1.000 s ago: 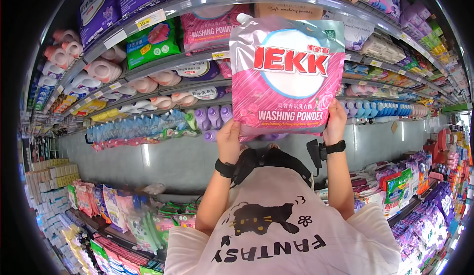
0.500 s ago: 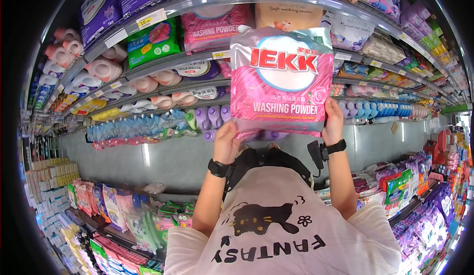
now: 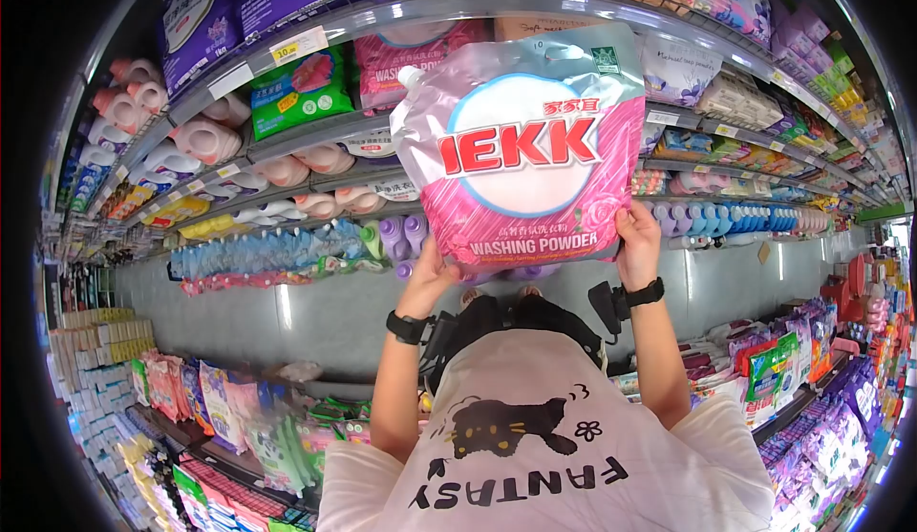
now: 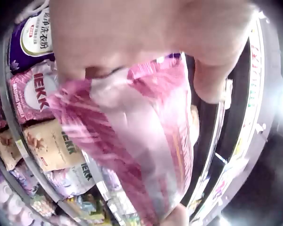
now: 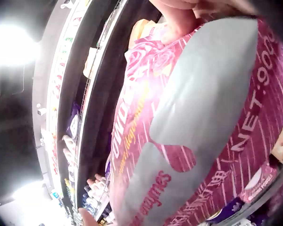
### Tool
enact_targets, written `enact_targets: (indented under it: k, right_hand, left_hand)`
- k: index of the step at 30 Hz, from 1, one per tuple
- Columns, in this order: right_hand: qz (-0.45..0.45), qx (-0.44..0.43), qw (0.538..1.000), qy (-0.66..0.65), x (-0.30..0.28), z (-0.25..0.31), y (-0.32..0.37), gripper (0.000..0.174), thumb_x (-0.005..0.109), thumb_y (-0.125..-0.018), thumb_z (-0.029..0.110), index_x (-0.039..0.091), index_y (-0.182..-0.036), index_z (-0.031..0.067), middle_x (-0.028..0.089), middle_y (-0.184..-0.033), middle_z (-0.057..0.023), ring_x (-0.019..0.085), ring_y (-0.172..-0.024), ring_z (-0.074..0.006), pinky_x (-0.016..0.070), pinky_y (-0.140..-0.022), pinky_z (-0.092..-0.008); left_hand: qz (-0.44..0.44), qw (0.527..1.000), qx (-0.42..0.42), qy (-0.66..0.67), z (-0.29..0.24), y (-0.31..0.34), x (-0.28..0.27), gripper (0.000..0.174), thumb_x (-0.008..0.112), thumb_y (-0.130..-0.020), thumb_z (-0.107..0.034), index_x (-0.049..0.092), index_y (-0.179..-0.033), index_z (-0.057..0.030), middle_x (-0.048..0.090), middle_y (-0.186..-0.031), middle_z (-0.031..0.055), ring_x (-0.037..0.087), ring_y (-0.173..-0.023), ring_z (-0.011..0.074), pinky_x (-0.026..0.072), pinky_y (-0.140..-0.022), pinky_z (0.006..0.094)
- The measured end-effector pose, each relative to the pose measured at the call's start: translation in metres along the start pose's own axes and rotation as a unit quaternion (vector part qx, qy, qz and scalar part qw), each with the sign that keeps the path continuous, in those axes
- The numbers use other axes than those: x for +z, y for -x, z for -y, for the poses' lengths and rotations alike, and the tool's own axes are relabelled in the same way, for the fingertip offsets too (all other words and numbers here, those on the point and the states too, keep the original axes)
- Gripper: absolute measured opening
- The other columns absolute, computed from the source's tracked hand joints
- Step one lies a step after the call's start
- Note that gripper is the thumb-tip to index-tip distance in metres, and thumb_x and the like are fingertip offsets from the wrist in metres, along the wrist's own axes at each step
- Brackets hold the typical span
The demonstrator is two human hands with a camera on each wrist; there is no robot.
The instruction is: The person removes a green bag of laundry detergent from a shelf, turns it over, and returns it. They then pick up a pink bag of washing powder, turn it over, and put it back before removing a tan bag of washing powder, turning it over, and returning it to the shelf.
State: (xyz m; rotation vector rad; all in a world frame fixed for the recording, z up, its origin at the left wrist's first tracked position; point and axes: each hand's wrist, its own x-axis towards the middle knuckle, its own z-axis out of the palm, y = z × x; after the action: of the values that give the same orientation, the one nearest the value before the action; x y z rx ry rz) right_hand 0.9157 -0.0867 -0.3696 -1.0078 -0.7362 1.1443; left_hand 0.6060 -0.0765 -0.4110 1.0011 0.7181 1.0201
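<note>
Washing powder bag is gripped at its lower corners by the left hand and right hand, its upper edge held before stocked shelves. Room is left beside both hands, over grey floor. Since the earlier frame, its spout has been swung leftward.

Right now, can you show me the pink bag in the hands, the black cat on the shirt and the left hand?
Pink bag [image 3: 521, 150]: head view, on its front, at the big red letters.
Black cat [image 3: 516, 425]: head view, on its body.
Left hand [image 3: 430, 272]: head view, middle of the hand.
</note>
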Motion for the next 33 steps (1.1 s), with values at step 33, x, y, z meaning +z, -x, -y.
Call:
enact_targets:
  k: [33]
  right_hand:
    - [0.086, 0.067, 0.988, 0.112, 0.012, 0.005, 0.009, 0.026, 0.063, -0.082, 0.009, 0.056, -0.105, 0.0014, 0.06, -0.091, 0.0004, 0.053, -0.079, -0.008, 0.0427, -0.073, -0.023]
  left_hand:
    - [-0.187, 0.963, 0.129, 0.146, -0.048, -0.026, 0.019, 0.019, 0.052, -0.09, -0.019, 0.056, -0.096, -0.0012, 0.058, -0.092, 0.0025, 0.052, -0.084, 0.0103, 0.0402, -0.077, 0.0258]
